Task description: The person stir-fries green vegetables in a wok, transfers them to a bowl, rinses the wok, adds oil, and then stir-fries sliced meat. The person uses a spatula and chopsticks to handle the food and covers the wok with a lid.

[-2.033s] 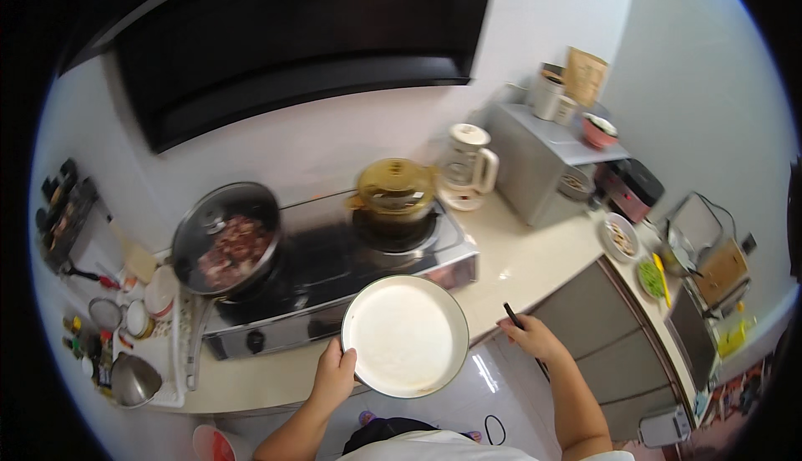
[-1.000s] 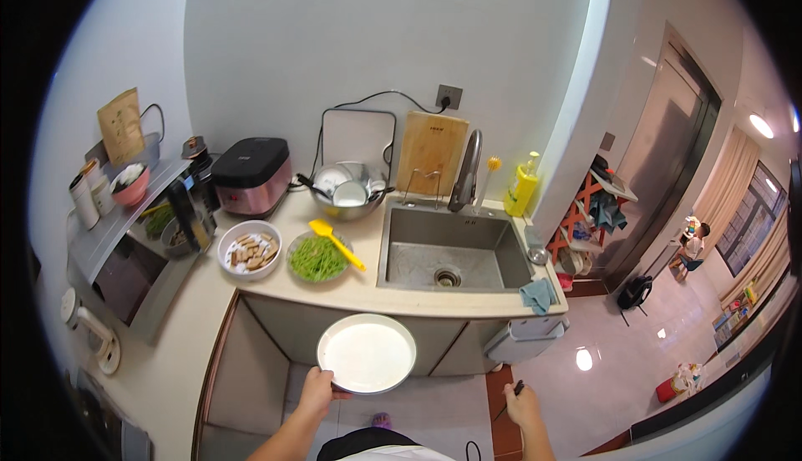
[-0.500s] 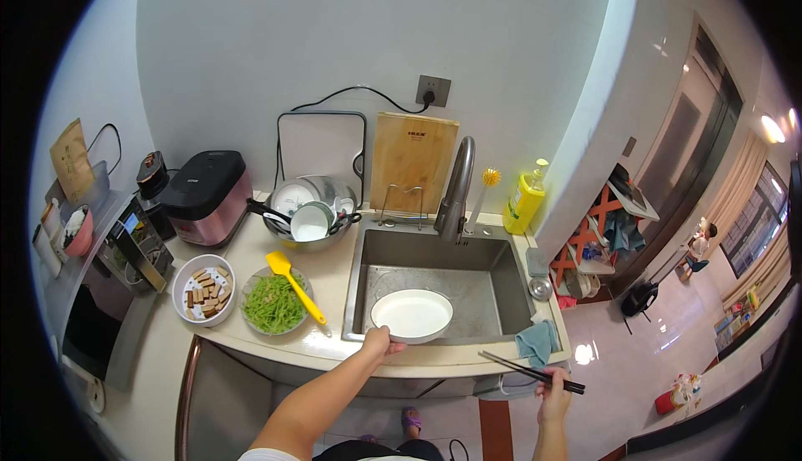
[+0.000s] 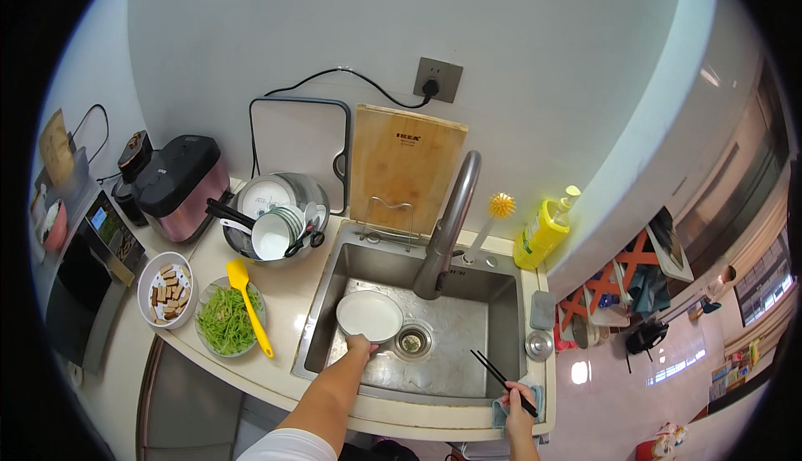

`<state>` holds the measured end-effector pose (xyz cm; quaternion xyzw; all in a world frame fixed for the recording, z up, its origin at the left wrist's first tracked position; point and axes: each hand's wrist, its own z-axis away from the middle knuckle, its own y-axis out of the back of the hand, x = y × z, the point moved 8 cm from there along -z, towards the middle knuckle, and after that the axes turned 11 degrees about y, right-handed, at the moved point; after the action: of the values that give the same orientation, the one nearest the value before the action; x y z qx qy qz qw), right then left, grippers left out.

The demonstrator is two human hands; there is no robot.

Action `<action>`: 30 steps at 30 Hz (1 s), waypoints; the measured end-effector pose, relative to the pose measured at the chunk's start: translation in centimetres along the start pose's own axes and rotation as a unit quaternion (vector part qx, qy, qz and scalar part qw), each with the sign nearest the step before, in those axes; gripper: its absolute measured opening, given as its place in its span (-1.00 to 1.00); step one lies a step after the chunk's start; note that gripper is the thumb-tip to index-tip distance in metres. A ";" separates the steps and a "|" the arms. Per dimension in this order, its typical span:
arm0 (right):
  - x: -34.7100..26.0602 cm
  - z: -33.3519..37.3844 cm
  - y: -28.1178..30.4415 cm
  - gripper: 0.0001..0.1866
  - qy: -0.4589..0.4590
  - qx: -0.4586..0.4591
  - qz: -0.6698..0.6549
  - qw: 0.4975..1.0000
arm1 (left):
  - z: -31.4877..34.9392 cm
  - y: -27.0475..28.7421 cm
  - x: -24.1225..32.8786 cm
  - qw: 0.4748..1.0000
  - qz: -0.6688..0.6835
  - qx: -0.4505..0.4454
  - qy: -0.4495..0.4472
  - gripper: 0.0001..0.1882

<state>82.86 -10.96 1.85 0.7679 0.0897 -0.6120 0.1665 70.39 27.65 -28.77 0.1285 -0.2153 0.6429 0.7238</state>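
Note:
My left hand (image 4: 361, 345) grips the near rim of a white oval dish (image 4: 371, 315), which is held over the left part of the steel sink (image 4: 451, 375). The inside of the dish shows plain white. In my right hand (image 4: 519, 397) is a pair of dark chopsticks (image 4: 491, 366), pointing up and to the left over the sink's near right corner. A blue-green cloth (image 4: 500, 415) lies on the counter edge, partly hidden by that hand. The grey faucet (image 4: 443, 248) rises behind the dish, to its right.
Left of the sink stand a plate of shredded greens (image 4: 219, 327), a yellow spatula (image 4: 247, 298) lying across it, and a white bowl of brown pieces (image 4: 151, 281). Behind them are a basin of dishes (image 4: 313, 189) and a rice cooker (image 4: 180, 189). A yellow soap bottle (image 4: 541, 235) stands right.
The dish has moved from the sink's front edge to farther over the basin. My right hand with the chopsticks has come in to the sink's near right corner. The view has shifted.

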 end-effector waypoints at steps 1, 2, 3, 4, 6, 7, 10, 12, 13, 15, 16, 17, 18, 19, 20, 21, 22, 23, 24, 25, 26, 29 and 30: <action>0.2 -0.6 -0.2 -0.77 -0.002 -0.015 0.004 1.000 | -0.6 -0.3 0.0 1.000 0.004 -0.006 0.000 -0.67; 0.4 -1.2 -0.4 -0.77 -0.003 -0.028 0.009 1.000 | -1.1 -0.5 -0.2 1.000 0.008 -0.010 0.009 -0.67; 0.6 -1.8 -0.7 -0.77 -0.005 -0.037 0.015 0.999 | -1.6 -0.5 -0.4 1.000 0.010 -0.010 0.024 -0.66; 0.8 -2.3 -1.2 -0.83 0.000 -0.056 0.043 0.998 | -2.0 -0.8 -0.5 0.999 0.008 -0.012 0.034 -0.66; -0.5 -3.8 -3.8 -0.84 0.144 -0.130 0.134 0.972 | -2.7 -1.1 -1.2 0.998 -0.006 -0.007 0.065 -0.64; -1.2 -4.1 -5.1 -0.84 0.219 -0.158 0.166 0.948 | -2.9 -1.2 -1.3 0.997 0.011 -0.020 0.077 -0.62; -0.2 -4.7 -11.2 -0.84 0.311 -0.274 0.193 0.889 | -2.3 -1.0 -1.5 0.990 0.028 -0.073 0.113 -0.52; 3.3 -5.9 -15.8 -0.85 0.201 -0.338 0.202 0.897 | -0.6 -0.4 -1.1 0.992 -0.030 -0.048 0.117 -0.52; 6.3 -6.3 -18.2 -0.85 0.066 -0.355 0.187 0.913 | 0.8 0.1 -0.9 0.990 -0.060 -0.029 0.123 -0.53; 9.5 -6.7 -23.2 -0.85 -0.011 -0.400 0.215 0.891 | 4.6 0.2 0.0 0.989 -0.079 -0.076 0.101 -0.49; 10.0 -6.9 -26.0 -0.85 0.050 -0.428 0.254 0.866 | 7.0 0.4 0.7 0.990 -0.059 -0.109 0.069 -0.48; 10.2 -6.9 -28.3 -0.85 0.119 -0.451 0.284 0.838 | 9.5 0.8 1.4 0.988 -0.039 -0.144 0.034 -0.46; 10.0 -6.7 -30.7 -0.85 0.225 -0.471 0.315 0.792 | 12.0 1.9 1.8 0.987 -0.064 -0.149 -0.003 -0.46; 9.7 -6.2 -33.0 -0.85 0.338 -0.480 0.333 0.738 | 14.6 3.1 2.3 0.983 -0.089 -0.157 -0.042 -0.45; 9.9 -5.3 -34.9 -0.84 0.437 -0.490 0.372 0.656 | 17.1 5.2 3.2 0.975 -0.157 -0.088 -0.130 -0.48; 10.0 -5.5 -36.0 -0.84 0.456 -0.471 0.358 0.665 | 19.3 7.3 3.5 0.959 -0.233 -0.061 -0.152 -0.53; 10.6 -5.5 -37.2 -0.84 0.466 -0.462 0.371 0.657 | 22.0 9.5 4.8 0.936 -0.245 -0.010 -0.252 -0.60; 11.4 -5.5 -38.4 -0.83 0.463 -0.464 0.400 0.641 | 24.6 11.6 5.7 0.909 -0.243 0.036 -0.337 -0.64; 12.1 -5.5 -39.4 -0.84 0.456 -0.474 0.413 0.631 | 27.3 13.8 6.4 0.870 -0.234 0.079 -0.426 -0.67; 12.4 -5.3 -40.1 -0.85 0.464 -0.471 0.404 0.632 | 28.5 16.2 6.3 0.866 -0.233 0.110 -0.429 -0.70; 13.0 -5.1 -40.8 -0.85 0.463 -0.476 0.409 0.626 | 29.4 18.5 5.9 0.868 -0.229 0.137 -0.420 -0.72; 14.7 -4.4 -42.3 -0.85 0.451 -0.488 0.427 0.614 | 31.2 23.4 4.2 0.863 -0.234 0.197 -0.403 -0.74; 15.3 -4.2 -42.7 -0.85 0.443 -0.496 0.430 0.611 | 31.3 24.2 3.7 0.865 -0.232 0.204 -0.396 -0.75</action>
<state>75.70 29.17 -18.40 0.6964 0.1018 0.0819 0.7056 42.23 19.77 -1.84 0.5632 -0.3113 0.3817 0.6634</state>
